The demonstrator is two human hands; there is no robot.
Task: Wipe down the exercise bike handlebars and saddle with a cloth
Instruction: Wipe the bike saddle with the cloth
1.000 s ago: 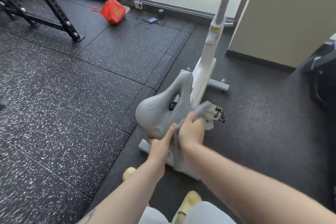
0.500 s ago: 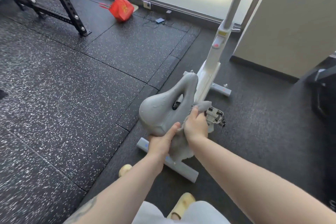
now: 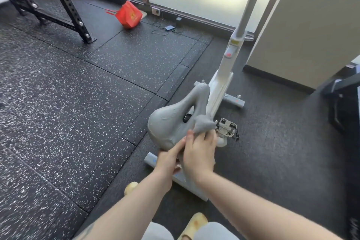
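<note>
Head view, looking down at the bike from behind the saddle.

Saddle (image 3: 171,121): grey, wide rear end toward the camera, nose pointing away toward the white frame post (image 3: 224,76). Cutout slot down the middle, something dark visible through it.

Cloth (image 3: 203,122): grey, nearly the same shade as the saddle, bunched up on the saddle's right rear side, next to the slot. More of it hangs down between the two hands.

Right hand (image 3: 199,155): back of hand toward camera, fingers curled round the lower part of the cloth, holding it against the saddle's rear right edge. The bunched part sticks up past the fingertips.

Left hand (image 3: 169,159): at the saddle's rear underside, fingers extended up along the back rim and touching it. Cannot tell whether the thumb wraps underneath; it is hidden by the right hand and the cloth.

Handlebars: out of frame; only the grey upright tube (image 3: 251,0) runs off the top edge.

Below the saddle: pedal (image 3: 228,128) on the right side, rear stabiliser bar (image 3: 155,160) and front stabiliser bar (image 3: 233,101) on the floor.

Floor (image 3: 68,113): black speckled rubber tiles. Black perforated rack frame (image 3: 66,11) at top left. Red bag (image 3: 129,14) by the window, small blue device with cables (image 3: 169,28) just right of it. Yellow slippers (image 3: 194,222) at the bottom edge.
</note>
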